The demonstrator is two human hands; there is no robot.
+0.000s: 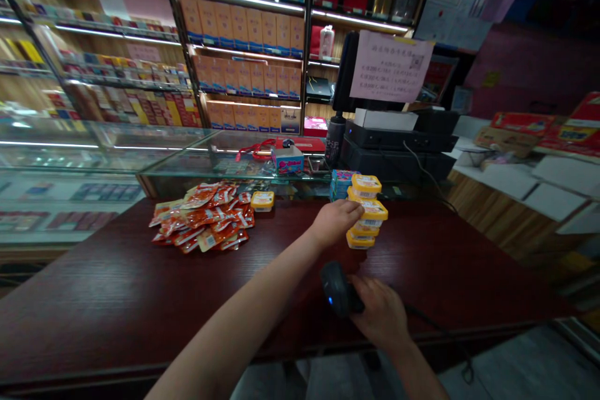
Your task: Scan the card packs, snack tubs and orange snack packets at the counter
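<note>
**At the dark wooden counter: left hand on the tub stack, right hand around a scanner**

Head view. Your left hand (336, 223) reaches forward across the counter (117, 287) to the stack of yellow-lidded tubs (370, 215), its fingers laid over the left edge of a tub near the middle of the pile. The thumb is hidden, so you cannot tell whether these fingers grip the tub or only rest against it. The stack stands right of centre, and its tubs are unevenly aligned.

Your right hand (380, 311), nearer the front edge, has its fingers closed around the handle of a black scanner (338, 292). A blue light shows on the scanner's head, which points to the left; a dark cable (434, 320) runs off to the right.

Just behind the stack, and partly covered by it, are blue-and-pink packs (344, 181). To the left, well apart from both hands, lies a heap of red-orange packets (206, 217), with a single yellow-lidded tub (262, 201) just beside its right end. Farther back, a small blue carton (287, 162) sits near a red cord (257, 149). A screen (345, 72), partly covered by a sheet of handwritten paper (391, 67), stands behind the stack. Orange boxes (237, 24) line the lit shelves beyond.
</note>
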